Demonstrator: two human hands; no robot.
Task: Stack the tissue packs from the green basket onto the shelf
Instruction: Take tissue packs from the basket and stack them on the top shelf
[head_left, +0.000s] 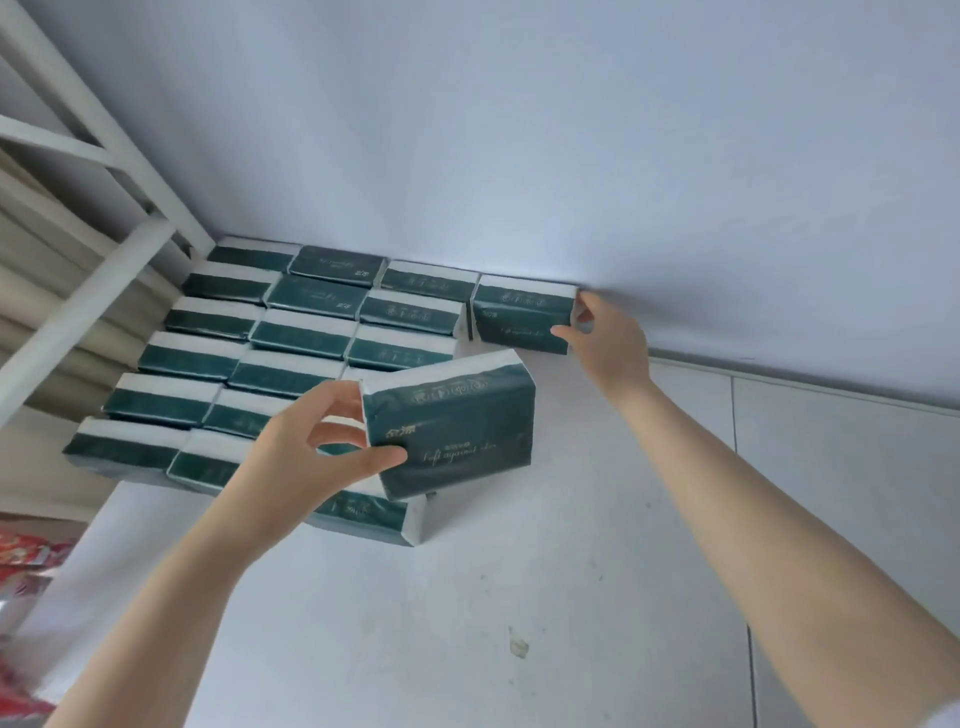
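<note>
White shelf (519, 597), rows of tissue packs (301, 332)

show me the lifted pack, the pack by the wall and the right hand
lifted pack (460, 434): head view, green front face
pack by the wall (519, 314): head view, green front face
right hand (609, 339): head view, middle of the hand

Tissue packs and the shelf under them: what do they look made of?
Tissue packs: thin, soft plastic film, dark green with white ends, slightly glossy; it wrinkles and catches light. Shelf: hard, smooth, matt white panels, perhaps painted metal or laminate; seams and small marks show.
</note>
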